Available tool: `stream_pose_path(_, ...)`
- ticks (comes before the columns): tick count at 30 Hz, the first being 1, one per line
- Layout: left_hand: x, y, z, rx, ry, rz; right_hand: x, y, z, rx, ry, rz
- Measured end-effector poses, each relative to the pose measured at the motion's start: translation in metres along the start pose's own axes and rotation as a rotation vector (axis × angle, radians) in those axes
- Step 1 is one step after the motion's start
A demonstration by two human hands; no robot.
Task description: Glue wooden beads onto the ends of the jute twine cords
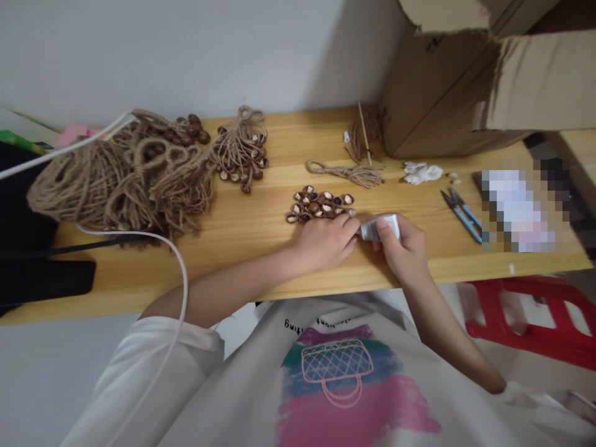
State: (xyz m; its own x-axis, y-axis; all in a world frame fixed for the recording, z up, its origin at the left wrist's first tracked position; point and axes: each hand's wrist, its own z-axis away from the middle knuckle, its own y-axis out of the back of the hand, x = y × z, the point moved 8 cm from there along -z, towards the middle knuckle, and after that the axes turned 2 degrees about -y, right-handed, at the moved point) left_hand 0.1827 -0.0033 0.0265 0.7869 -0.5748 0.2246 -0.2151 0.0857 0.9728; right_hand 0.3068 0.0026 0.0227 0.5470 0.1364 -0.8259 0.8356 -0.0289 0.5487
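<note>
My right hand (407,245) grips a silver squeeze tube (380,228), thumb on top, with its narrow end pointing left. That end meets the fingers of my left hand (328,241), which are curled together low over the table. Whatever lies between those fingers is hidden. Just beyond my left hand is a cluster of halved brown nut shells (315,207), several showing pale insides and some dark ones. The shells nearest me are partly covered by my fingers.
Jute cord bundles (158,174) and a tasselled bunch with nuts (239,152) lie left. A braided cord (344,172), crumpled tissue (421,172), blue thread snips (462,214) and a cardboard box (433,93) are beyond and right. A white cable (184,279) crosses my left arm.
</note>
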Motion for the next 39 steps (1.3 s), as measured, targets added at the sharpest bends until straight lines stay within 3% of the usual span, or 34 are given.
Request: stream_pose_path(39, 0.0009, -0.0014, 0.0008, -0.002, -0.012, 0.053, 0.0036, -0.0017, -0.0012, 0.037, -0.002, 0.004)
